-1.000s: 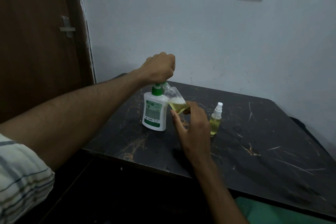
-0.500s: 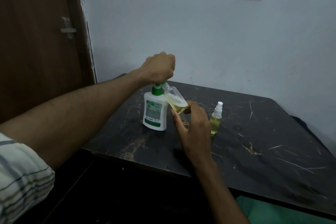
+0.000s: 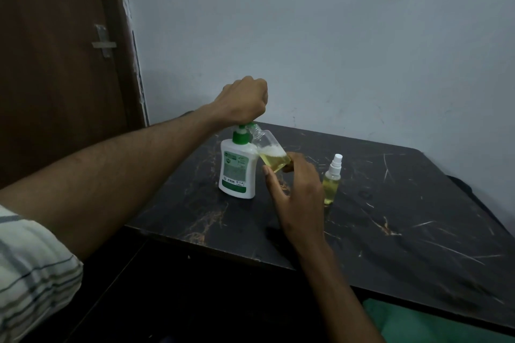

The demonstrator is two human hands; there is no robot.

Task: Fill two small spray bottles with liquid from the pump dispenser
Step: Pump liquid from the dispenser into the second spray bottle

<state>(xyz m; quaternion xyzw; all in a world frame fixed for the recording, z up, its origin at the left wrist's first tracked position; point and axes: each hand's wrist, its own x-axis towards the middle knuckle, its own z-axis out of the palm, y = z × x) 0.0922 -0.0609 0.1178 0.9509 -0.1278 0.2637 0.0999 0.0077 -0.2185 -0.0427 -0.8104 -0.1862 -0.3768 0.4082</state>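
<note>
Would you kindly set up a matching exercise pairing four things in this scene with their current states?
Things:
1. pump dispenser
2. open bottle
3. capped bottle
4. left hand

States:
A. stands alone, spray top on
B. tilted, neck at the pump spout
C. fist on top of the pump
D. upright, white with a green pump

Pairs: 1-D, 2-B, 3-A, 4-C

Capped bottle [image 3: 331, 179] right of dispenser [image 3: 237, 168]

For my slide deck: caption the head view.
Left hand presses the pump dispenser; right hand tilts an open bottle under its nozzle.
</note>
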